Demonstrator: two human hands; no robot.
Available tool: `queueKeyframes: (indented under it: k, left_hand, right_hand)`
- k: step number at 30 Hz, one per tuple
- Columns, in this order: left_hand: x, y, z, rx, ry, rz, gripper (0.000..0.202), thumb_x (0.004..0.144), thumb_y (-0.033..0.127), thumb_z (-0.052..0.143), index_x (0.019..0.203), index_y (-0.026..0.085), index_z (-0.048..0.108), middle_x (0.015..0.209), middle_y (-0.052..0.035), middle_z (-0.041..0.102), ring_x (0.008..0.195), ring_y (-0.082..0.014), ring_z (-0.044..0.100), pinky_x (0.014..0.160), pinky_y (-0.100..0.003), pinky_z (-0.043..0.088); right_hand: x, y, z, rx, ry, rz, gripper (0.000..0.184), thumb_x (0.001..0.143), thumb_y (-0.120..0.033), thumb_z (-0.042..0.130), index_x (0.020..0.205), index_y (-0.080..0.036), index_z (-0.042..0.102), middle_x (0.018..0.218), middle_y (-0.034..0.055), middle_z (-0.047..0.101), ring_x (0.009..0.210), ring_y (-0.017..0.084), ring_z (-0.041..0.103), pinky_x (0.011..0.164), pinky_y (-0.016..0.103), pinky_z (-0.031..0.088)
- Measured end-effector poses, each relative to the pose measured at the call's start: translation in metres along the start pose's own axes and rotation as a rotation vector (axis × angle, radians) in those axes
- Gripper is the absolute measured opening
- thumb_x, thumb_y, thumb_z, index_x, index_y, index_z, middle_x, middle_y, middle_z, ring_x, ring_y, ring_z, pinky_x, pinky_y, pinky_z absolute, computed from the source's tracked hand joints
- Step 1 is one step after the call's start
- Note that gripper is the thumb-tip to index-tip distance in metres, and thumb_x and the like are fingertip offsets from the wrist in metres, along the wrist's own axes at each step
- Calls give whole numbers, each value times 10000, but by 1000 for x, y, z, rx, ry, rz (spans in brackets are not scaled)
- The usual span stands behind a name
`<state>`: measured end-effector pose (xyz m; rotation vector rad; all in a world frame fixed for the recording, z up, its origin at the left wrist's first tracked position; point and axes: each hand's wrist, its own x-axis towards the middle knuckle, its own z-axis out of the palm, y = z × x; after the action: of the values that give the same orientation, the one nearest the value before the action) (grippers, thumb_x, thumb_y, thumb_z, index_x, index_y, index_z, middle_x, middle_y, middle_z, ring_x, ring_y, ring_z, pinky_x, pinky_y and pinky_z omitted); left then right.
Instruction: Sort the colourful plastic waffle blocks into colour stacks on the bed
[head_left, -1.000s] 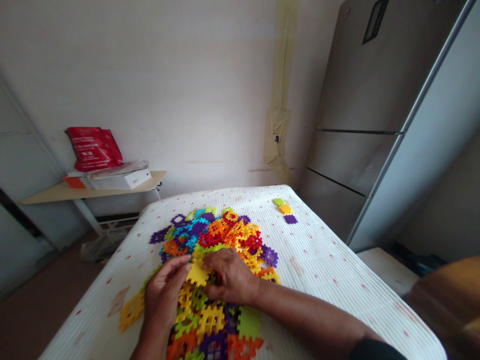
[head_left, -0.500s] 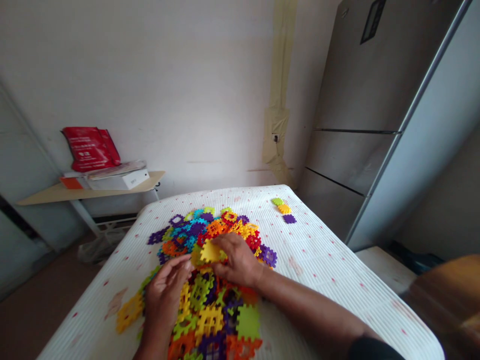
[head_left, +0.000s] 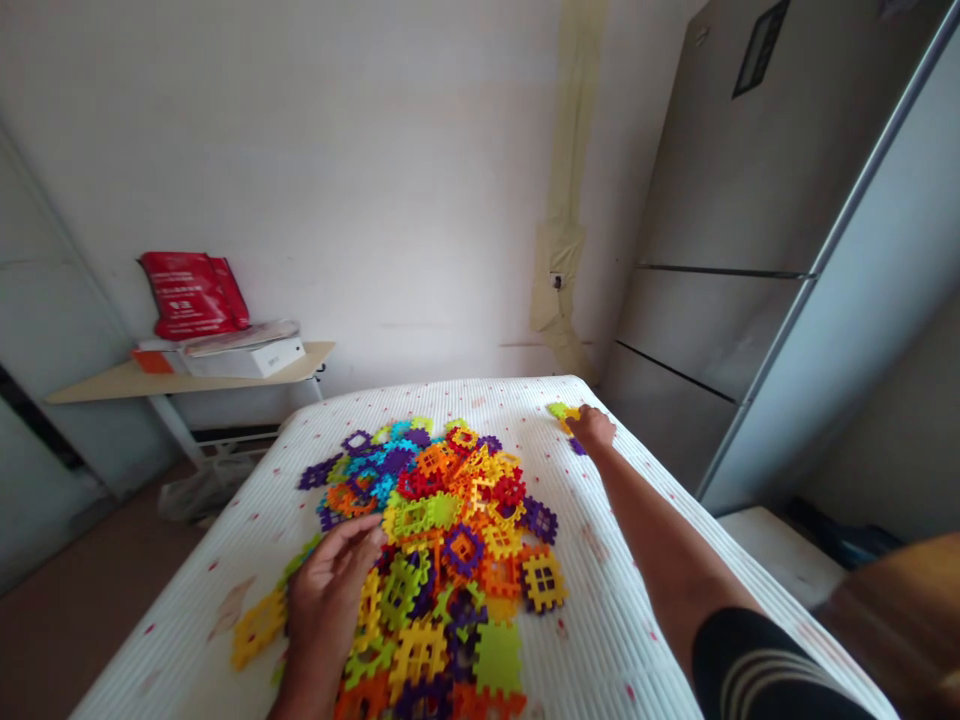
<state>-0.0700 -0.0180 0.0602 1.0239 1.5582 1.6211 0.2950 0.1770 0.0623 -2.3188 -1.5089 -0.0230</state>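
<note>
The right hand (head_left: 592, 428) is stretched beside a small green plastic tile (head_left: 556, 408), grip not discernible; the left hand (head_left: 326, 590) is laid flat, unclenched, on a colourful plastic tile heap (head_left: 450, 500).

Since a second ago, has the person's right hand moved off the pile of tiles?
Yes. The right hand left the pile of interlocking tiles and reached to the far right corner of the quilted surface, by the separate green tile near the refrigerator.
</note>
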Motion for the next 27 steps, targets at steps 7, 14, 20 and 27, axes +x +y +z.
queueKeyframes:
  k: [7,14,20,27]
  left_hand:
    - [2,-2,-2,30,-8,4,441,553,475,710,864,164,682,671,-11,677,653,-169,616,611,-238,498]
    - [2,-2,-1,58,-3,36,437,566,482,699,860,158,685,676,-21,688,643,-180,624,600,-254,503]
    - [2,-3,-1,74,-6,35,441,565,480,702,863,155,689,663,-20,685,630,-177,618,593,-253,501]
    - [2,-4,-3,75,-8,36,416,572,470,703,852,164,688,686,-21,693,647,-185,631,603,-258,509]
  right_hand:
    - [14,1,19,-63,-63,38,386,825,-398,538,1111,-146,594,1141,157,604,1054,283,561,854,423,385]
    - [17,2,28,-83,-94,36,379,848,-385,522,1145,-153,566,1167,154,577,1054,279,559,854,428,382]
    - [17,3,32,-71,-97,26,368,861,-381,523,1153,-160,545,1168,154,562,1082,284,536,892,455,356]
    - [16,4,34,16,-65,21,380,795,-353,599,1120,-158,566,1133,145,578,1063,293,550,911,489,337]
